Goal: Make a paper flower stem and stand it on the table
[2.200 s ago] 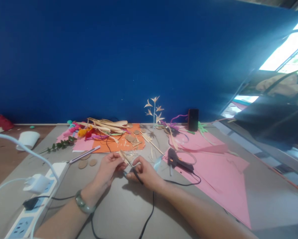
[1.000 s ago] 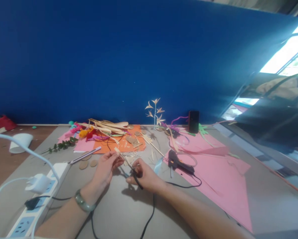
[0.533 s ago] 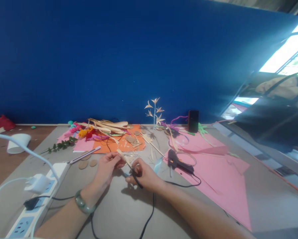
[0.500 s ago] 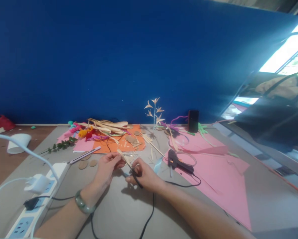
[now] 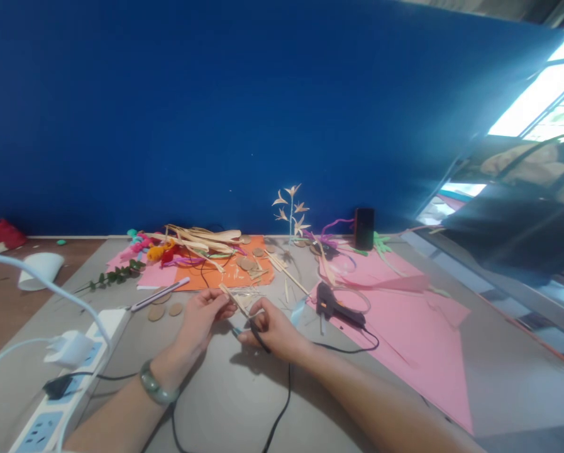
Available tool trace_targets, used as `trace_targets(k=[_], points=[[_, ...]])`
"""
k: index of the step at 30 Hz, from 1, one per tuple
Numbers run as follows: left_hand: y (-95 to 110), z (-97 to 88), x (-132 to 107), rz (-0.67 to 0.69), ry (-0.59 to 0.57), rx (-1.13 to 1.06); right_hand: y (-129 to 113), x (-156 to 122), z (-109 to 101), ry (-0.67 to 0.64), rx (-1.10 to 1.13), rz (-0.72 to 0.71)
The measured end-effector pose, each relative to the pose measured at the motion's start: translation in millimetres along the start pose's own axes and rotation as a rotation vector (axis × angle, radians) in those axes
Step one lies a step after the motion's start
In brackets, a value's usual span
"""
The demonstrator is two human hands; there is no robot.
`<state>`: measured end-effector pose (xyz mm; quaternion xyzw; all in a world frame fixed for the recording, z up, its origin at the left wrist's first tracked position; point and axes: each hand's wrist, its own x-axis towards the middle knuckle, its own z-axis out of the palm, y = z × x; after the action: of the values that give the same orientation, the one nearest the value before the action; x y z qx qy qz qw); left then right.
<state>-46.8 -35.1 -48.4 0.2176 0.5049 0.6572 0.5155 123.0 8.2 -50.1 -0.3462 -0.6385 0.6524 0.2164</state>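
My left hand (image 5: 200,318) pinches a thin pale straw strip (image 5: 232,297) that slants up to the left, just above the grey table (image 5: 234,402). My right hand (image 5: 272,330) is closed round black-handled scissors (image 5: 256,332), whose blades meet the strip between the two hands. A green bangle (image 5: 155,385) sits on my left wrist.
A black glue gun (image 5: 337,306) lies on pink paper (image 5: 404,333) to the right, its cord running under my right arm. Straw strips, card discs and an orange sheet (image 5: 225,272) lie behind. A small straw flower stem (image 5: 292,211) and dark phone (image 5: 364,228) stand by the blue wall. White power strip (image 5: 50,409) at left.
Both hands stay in nearly the same spot with small shifts; the strip's tilt changes slightly as the scissors work against it.
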Motion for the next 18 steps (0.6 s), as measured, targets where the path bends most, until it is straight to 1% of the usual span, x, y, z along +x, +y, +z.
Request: trace_targets(k=[5, 10, 18], points=[[1.7, 0.7, 0.2, -0.011, 0.015, 0.003, -1.0, -0.3, -1.4, 0.011, -0.020, 0.010], [5.3, 0.8, -0.6, -0.032, 0.002, 0.011, -1.7, 0.1, -3.5, 0.016, -0.022, 0.006], [9.8, 2.9, -1.8, -0.059, 0.017, 0.040, 2.8, 2.4, -5.0, 0.024, -0.007, 0.020]])
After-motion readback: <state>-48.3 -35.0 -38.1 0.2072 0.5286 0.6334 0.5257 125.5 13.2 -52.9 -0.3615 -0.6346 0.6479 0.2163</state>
